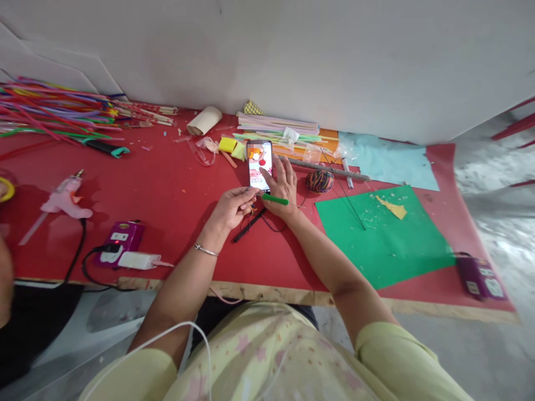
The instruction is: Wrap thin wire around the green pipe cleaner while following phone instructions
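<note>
My left hand is pinched closed around the thin metal end of a green-handled crochet hook. The green handle points right, across the back of my right wrist. A lit phone lies on the table just ahead, with a picture on its screen. My right hand is open at the phone's right edge, fingers apart, its thumb over the screen. Beside this hand is a multicoloured yarn ball, with dark strands trailing near my wrist. A black stick rests below my hands.
On the left of the red table are a pink glue gun, a purple power socket with cables and bundled pipe cleaners. A cardboard tube and paper straws lie behind; a green sheet lies right. Another person's arm shows at left.
</note>
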Available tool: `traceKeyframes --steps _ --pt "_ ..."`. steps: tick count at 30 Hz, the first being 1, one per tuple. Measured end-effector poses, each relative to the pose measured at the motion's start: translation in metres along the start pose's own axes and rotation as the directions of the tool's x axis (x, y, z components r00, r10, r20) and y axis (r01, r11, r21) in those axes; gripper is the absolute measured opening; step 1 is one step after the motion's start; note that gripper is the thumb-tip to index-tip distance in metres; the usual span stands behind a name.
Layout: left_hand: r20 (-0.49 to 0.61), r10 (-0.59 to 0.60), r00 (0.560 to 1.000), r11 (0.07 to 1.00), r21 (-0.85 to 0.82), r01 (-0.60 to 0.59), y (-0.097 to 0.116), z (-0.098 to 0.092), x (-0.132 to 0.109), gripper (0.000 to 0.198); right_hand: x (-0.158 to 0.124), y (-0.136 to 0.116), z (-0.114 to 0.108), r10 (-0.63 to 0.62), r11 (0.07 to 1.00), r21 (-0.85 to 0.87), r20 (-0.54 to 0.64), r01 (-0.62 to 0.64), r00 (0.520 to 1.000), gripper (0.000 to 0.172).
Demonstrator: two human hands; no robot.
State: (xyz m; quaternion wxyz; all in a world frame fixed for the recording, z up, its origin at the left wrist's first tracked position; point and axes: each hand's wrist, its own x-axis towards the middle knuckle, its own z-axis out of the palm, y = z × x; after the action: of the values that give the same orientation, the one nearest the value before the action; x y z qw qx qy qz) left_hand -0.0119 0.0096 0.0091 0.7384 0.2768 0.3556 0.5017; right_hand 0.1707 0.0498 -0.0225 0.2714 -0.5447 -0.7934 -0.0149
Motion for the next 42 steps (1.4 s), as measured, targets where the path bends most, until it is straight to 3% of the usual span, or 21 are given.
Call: traceKeyframes --steps 4,9,16,19,21,24,27,29,35,42 --pt "0.005 0.016 1.000 1.000 -0.014 -0.016 0.000 -0.002 0.000 0.029 -0.002 0.002 -0.003 0.002 1.000 -0.001 -0.071 -0.002 0.998 0.073" --pt "-0.039 0.014 0.999 0.999 -0.036 -0.016 0.000 -0.003 0.001 0.032 -0.005 0.005 -0.005 -0.027 0.999 0.038 -0.188 0.035 0.982 0.064" --pt "-0.063 0.015 0.998 0.999 -0.045 -0.018 0.001 -0.003 0.001 0.033 -0.009 0.007 -0.009 -0.023 0.988 0.145 -0.174 0.049 0.984 0.057" --pt "-0.073 0.034 0.997 0.998 -0.057 -0.038 0.003 -0.004 0.001 0.033 -0.014 0.009 -0.017 -0.040 0.944 0.319 -0.159 0.089 0.986 0.056" --pt "-0.079 0.045 0.996 0.997 -0.063 -0.050 0.004 -0.006 0.002 0.033 -0.019 0.007 -0.022 -0.050 0.834 0.544 -0.088 0.090 0.995 0.054" --pt "-0.075 0.050 0.996 0.997 -0.055 -0.054 0.004 -0.006 0.002 0.033 -0.024 -0.003 -0.023 0.004 0.502 0.858 0.126 -0.110 0.992 0.055" --pt "-0.061 0.056 0.997 0.998 -0.030 -0.057 0.002 -0.006 0.002 0.033 -0.026 -0.016 -0.017 0.148 0.186 0.935 0.279 -0.304 0.949 0.042" --pt "-0.069 0.076 0.995 0.997 -0.011 -0.077 0.001 -0.005 0.002 0.033 -0.026 -0.022 -0.012 0.225 0.059 0.930 0.340 -0.362 0.913 0.039" --pt "-0.051 0.115 0.992 0.993 0.044 -0.112 0.001 -0.003 0.003 0.034 -0.023 -0.027 -0.011 0.252 -0.116 0.911 0.412 -0.395 0.876 0.038" --pt "-0.064 0.161 0.985 0.986 0.057 -0.158 0.000 -0.003 0.005 0.045 -0.023 -0.026 -0.012 0.263 -0.121 0.908 0.419 -0.401 0.869 0.037"
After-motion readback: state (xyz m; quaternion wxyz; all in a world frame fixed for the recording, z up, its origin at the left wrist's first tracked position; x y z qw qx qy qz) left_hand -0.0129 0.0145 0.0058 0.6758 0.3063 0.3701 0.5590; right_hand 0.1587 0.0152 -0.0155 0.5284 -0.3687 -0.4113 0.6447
